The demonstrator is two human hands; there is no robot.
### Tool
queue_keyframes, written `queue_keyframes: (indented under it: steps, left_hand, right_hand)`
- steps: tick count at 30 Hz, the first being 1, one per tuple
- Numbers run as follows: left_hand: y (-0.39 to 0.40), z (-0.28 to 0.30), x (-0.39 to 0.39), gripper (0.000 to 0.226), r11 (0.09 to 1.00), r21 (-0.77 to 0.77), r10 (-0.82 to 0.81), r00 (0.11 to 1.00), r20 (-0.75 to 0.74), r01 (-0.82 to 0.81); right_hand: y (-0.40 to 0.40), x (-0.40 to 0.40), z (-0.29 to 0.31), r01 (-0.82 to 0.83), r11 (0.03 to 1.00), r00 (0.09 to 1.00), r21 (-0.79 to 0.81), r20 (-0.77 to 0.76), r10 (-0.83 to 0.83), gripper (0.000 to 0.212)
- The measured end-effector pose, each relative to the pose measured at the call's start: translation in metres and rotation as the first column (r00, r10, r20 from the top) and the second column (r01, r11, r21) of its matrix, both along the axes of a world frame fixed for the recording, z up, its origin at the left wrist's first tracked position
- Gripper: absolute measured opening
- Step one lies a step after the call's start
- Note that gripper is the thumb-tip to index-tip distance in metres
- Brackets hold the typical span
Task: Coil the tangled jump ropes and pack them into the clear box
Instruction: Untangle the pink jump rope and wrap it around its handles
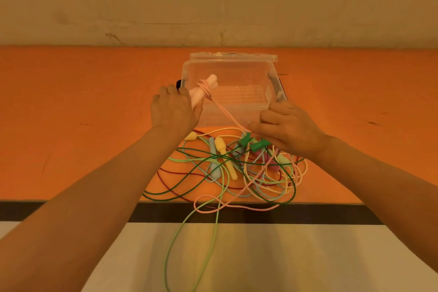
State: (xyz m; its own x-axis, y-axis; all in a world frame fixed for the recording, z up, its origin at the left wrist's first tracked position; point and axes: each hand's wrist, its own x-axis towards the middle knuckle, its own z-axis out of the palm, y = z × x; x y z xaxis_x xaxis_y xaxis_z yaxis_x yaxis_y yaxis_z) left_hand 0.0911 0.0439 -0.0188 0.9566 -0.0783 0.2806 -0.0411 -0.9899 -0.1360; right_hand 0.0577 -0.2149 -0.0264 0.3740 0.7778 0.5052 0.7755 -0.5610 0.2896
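Observation:
My left hand (174,108) grips the pale pink handles (203,91) of a jump rope, held in front of the clear box (270,89). A few turns of pink cord are wound round the handles. The pink cord (224,111) runs taut down to my right hand (286,129), which pinches it just above the pile. Below both hands lies a tangle of jump ropes (227,170): yellow handles (226,155), a light blue handle (213,161), green handles (251,142) and dark green, maroon, pink, yellow and light green cords. The box is open, its lid tipped back.
The orange table top (83,106) ends at a dark front edge (296,214). Loops of light green cord (182,239) hang over that edge towards the pale floor. A wall stands behind the table.

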Motion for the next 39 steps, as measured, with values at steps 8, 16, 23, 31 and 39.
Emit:
queue_keyframes:
  steps: [8, 16, 23, 31, 39]
  left_hand:
    - [-0.028, -0.023, -0.02, 0.051, 0.882, 0.32, -0.316, 0.938, -0.143, 0.346]
    - [-0.024, -0.04, -0.044, 0.048, 0.46, 0.239, -0.876, 0.481, -0.036, 0.855]
    - [-0.031, -0.017, -0.047, 0.048, 0.422, 0.071, -0.9, 0.408, 0.154, 0.904]
    - [-0.02, -0.01, -0.039, 0.045, 0.504, 0.06, -0.852, 0.485, 0.198, 0.861]
    - [-0.002, -0.004, -0.029, 0.048, 0.597, 0.002, -0.772, 0.574, 0.274, 0.802]
  right_hand:
    - [0.011, -0.008, 0.011, -0.067, 0.998, 0.991, -0.022, 0.118, 0.069, 0.009]
    - [-0.01, -0.005, 0.016, 0.048, 0.999, 0.996, 0.003, 0.071, -0.049, 0.031]
    - [-0.02, 0.003, 0.008, 0.158, 0.985, 0.984, 0.065, -0.089, -0.152, 0.046]
    - [-0.03, 0.005, -0.005, 0.215, 0.971, 0.918, 0.109, -0.362, -0.162, 0.053]
    - [-0.029, 0.001, -0.005, 0.364, 0.928, 0.797, 0.078, -0.541, -0.267, 0.061]
